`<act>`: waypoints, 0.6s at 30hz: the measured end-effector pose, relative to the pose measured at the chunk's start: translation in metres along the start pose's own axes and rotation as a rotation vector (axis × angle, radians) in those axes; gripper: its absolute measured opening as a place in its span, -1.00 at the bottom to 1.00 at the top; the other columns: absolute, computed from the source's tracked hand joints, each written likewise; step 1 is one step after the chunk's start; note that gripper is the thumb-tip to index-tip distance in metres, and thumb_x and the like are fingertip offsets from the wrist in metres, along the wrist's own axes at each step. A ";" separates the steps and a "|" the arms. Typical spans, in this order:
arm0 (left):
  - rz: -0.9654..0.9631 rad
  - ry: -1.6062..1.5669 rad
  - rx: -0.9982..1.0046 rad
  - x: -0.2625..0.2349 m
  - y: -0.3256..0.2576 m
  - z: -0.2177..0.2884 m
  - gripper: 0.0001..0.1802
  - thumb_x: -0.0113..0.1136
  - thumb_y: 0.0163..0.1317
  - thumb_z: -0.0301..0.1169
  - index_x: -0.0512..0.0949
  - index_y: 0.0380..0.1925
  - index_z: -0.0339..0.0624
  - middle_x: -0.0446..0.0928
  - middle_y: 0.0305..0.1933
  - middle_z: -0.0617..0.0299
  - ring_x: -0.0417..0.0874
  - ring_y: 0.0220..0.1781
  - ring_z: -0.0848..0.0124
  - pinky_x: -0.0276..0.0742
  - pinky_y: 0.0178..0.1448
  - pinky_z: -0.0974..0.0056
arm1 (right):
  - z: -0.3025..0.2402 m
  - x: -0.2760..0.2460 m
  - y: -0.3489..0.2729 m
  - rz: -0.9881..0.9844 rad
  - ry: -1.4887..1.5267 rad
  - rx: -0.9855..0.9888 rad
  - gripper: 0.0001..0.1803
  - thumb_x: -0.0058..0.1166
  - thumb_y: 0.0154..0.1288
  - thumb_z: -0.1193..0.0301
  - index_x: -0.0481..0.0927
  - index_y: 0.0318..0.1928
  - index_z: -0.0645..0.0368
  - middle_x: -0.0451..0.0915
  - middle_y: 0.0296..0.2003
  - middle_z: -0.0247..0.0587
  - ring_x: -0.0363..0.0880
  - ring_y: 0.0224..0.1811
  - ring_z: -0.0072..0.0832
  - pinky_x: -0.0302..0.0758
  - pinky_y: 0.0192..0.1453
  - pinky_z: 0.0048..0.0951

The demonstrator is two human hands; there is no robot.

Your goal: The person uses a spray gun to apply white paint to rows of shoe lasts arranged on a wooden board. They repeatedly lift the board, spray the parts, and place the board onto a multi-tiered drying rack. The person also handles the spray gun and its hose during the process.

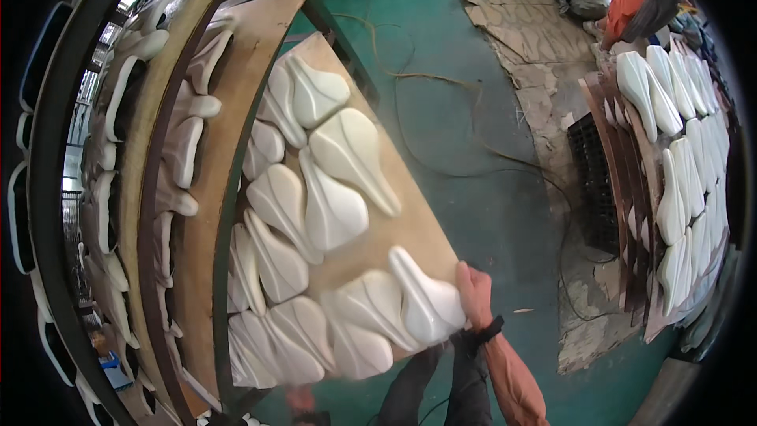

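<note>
A wooden board (430, 233) carries several white bicycle saddle pads (347, 154), laid close together with their noses pointing different ways. My right hand (475, 296) is closed round the board's right edge, beside the nearest pad (430, 300) at that corner. Low in the picture, my left hand (300, 400) is blurred at the near edge of the board, its fingers hidden. On the left the board's side reaches in behind a dark post of the rack (229, 268).
More boards with saddle pads (185, 150) fill the rack's levels at the left. To the right, stacked boards (643, 244) bear white pads beside a black crate (591, 181). A hose (441, 77) and flattened cardboard (512, 16) lie on the green floor. Another person's orange clothing (631, 0) shows at upper right.
</note>
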State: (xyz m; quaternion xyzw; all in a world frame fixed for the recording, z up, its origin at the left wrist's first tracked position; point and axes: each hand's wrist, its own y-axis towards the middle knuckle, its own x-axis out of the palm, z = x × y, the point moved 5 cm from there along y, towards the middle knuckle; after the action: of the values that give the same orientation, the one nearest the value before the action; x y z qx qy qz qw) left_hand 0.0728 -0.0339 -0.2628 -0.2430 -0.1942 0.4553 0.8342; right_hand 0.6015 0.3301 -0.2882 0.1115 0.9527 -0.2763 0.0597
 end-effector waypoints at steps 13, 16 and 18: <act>0.049 -0.143 -0.185 0.082 0.040 -0.005 -0.56 0.19 0.46 -0.25 0.43 0.22 -0.23 0.58 0.11 0.10 0.60 0.14 0.15 0.60 0.31 -0.02 | -0.129 -0.003 0.107 0.048 0.102 0.024 -0.11 -0.27 0.49 -0.31 0.69 -0.10 0.38 0.59 -0.42 -0.21 0.50 -0.40 -0.47 0.45 -0.30 -0.38; 0.044 -0.078 -0.282 0.092 0.038 -0.005 -0.49 0.19 0.45 -0.16 0.40 0.26 -0.19 0.51 0.18 0.08 0.54 0.23 0.07 0.60 0.31 -0.07 | -0.068 -0.039 0.075 0.064 0.189 0.079 -0.24 -0.16 0.45 -0.31 0.61 -0.32 0.22 0.58 -0.47 -0.25 0.46 -0.48 -0.48 0.41 -0.40 -0.35; 0.050 -0.041 -0.320 0.105 0.034 -0.001 -0.41 0.18 0.45 -0.09 0.37 0.32 -0.22 0.38 0.41 0.03 0.44 0.39 0.00 0.55 0.37 -0.10 | -0.019 -0.018 0.033 -0.242 0.729 0.261 -0.23 -0.20 0.44 -0.34 0.64 -0.20 0.17 0.66 -0.33 -0.26 0.59 -0.28 -0.40 0.55 -0.12 -0.25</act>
State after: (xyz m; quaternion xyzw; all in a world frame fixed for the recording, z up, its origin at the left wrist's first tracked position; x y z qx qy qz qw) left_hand 0.1048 0.0713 -0.2727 -0.3681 -0.2751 0.4440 0.7692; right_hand 0.6257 0.3643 -0.2860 0.0960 0.8745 -0.3424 -0.3298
